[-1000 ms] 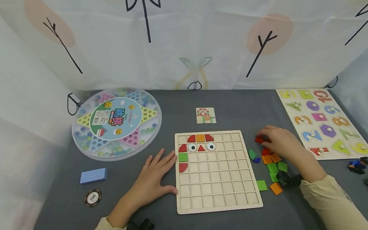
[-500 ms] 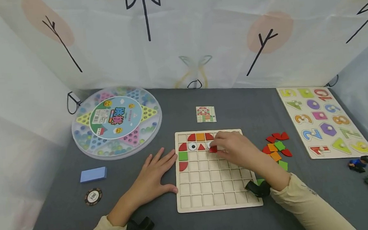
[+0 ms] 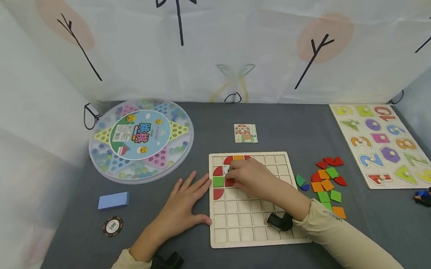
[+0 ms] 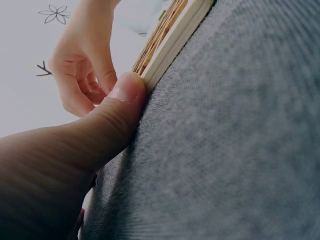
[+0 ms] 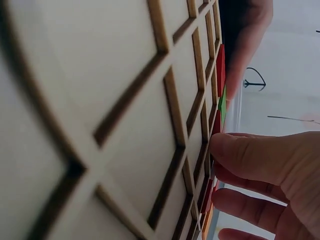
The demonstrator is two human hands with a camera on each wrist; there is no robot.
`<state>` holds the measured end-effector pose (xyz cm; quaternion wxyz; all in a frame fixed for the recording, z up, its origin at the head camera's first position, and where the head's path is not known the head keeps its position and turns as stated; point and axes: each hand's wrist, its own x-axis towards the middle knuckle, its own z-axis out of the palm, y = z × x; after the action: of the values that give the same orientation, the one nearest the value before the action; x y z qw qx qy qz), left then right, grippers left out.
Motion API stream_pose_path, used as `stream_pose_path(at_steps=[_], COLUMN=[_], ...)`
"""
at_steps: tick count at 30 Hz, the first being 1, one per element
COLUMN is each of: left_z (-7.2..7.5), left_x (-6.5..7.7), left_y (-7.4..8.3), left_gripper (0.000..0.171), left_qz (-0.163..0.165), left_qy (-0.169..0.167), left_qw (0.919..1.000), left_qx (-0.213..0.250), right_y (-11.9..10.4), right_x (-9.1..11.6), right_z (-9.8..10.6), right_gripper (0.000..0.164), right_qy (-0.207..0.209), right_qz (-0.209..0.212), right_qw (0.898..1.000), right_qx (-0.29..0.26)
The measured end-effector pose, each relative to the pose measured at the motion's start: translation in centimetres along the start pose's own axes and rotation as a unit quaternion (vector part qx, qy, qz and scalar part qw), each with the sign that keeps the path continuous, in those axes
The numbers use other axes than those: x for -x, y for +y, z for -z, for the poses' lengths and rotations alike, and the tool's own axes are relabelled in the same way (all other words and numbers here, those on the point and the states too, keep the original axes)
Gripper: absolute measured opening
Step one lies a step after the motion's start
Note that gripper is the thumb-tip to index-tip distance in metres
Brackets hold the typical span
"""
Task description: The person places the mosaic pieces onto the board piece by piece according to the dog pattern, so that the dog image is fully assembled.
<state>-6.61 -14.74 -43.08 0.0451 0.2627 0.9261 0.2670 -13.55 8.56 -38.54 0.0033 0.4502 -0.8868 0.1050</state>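
A pale wooden grid board lies on the dark grey table. My left hand rests with spread, straight fingers along its left edge; in the left wrist view the thumb presses the board's side. My right hand reaches over the upper left cells, its fingertips pinching a red piece at the third row, right of a green square. Other red pieces, such as a quarter-round, sit in nearby cells. The right fingers partly cover the eye pieces and the top row.
Loose red, orange and green pieces lie right of the board. Behind it is a small pattern card. A round marble game box, a blue block and a chip stand left; a number puzzle and two figurines lie right.
My right hand has come from the loose pieces to the board with a red piece, then moved left across the grid. My left hand stays at the board's edge.
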Motion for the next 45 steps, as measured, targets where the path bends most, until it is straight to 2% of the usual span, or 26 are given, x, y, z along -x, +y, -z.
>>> stream_pose_path(at_steps=[5,10,14,17,19,21,24,26,27,32,39,45], left_z=[0.1,0.1,0.0,0.0,0.0,0.0,0.0,-0.1,-0.1,-0.2,-0.2,-0.2], left_x=[-0.1,0.0,-0.1,-0.1,-0.1,-0.1,-0.1,-0.1,-0.1,-0.1,-0.2,-0.2], left_y=[0.2,0.1,0.1,0.2,0.3,0.3,0.2,0.1,0.1,0.0,-0.1,-0.1], left_gripper=[0.097,0.097,0.098,0.098,0.098,0.099,0.099,0.099,0.098,0.098,0.098,0.098], left_qz=[0.006,0.008,0.004,0.001,0.001,0.000,0.001,0.001,0.001,-0.004,-0.004,-0.001], left_qy=[-0.007,-0.003,-0.004,-0.003,-0.001,0.000,-0.003,-0.002,-0.001,0.004,0.004,0.001], left_qw=[1.0000,1.0000,1.0000,1.0000,1.0000,1.0000,1.0000,1.0000,1.0000,1.0000,1.0000,1.0000], left_qx=[0.000,0.002,0.005,0.004,0.005,0.005,0.006,0.005,0.006,0.007,-0.001,-0.004], right_y=[0.0,0.2,1.1,2.7,4.0,5.1,6.2,6.5,6.6,6.4,5.9,5.9], right_x=[0.2,0.8,2.7,5.6,7.8,10.2,13.1,14.3,14.7,14.8,13.7,13.3], right_z=[0.0,0.3,1.7,2.9,3.4,3.7,4.0,4.1,4.1,3.8,3.2,2.7], right_gripper=[0.022,0.023,0.026,0.031,0.030,0.025,0.020,0.021,0.022,0.023,0.019,0.032], right_qy=[-0.010,-0.001,0.016,0.042,0.063,0.069,0.041,0.014,0.005,-0.003,0.006,0.024], right_qz=[-0.010,-0.010,-0.053,-0.105,-0.153,-0.220,-0.323,-0.365,-0.376,-0.393,-0.391,-0.383], right_qw=[1.000,1.000,0.998,0.993,0.986,0.972,0.944,0.929,0.925,0.919,0.919,0.921], right_qx=[0.000,-0.007,-0.030,-0.022,0.001,0.036,0.061,0.060,0.056,0.046,0.052,0.069])
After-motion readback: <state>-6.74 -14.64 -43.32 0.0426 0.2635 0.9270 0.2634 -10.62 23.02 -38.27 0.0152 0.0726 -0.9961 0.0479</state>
